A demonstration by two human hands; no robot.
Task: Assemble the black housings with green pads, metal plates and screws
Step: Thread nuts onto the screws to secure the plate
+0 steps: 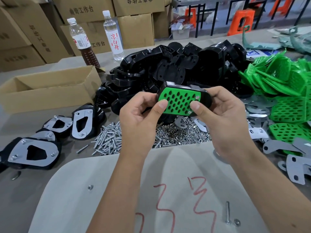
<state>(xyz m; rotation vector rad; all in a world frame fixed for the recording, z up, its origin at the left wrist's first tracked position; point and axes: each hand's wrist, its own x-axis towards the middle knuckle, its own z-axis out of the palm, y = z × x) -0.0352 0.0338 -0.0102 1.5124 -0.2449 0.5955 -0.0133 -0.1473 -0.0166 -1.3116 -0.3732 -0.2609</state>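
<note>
Two hands [141,115] [223,118] grip one housing [206,98] (one green pad [178,101]).

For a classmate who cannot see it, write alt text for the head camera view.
Both hands, left hand and right hand, hold a black housing with a green pad pressed under both thumbs. Behind lie piled black housings; screws below, finished assemblies at left.

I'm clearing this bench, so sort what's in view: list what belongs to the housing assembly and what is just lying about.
Belongs to the job:
- housing with green pad, held by left hand and right hand
- black housings
- green pads
- metal plates
- screws
- nuts
- finished units

Just lying about:
- two bottles
- open cardboard box
- stacked cartons
- orange stools
</note>
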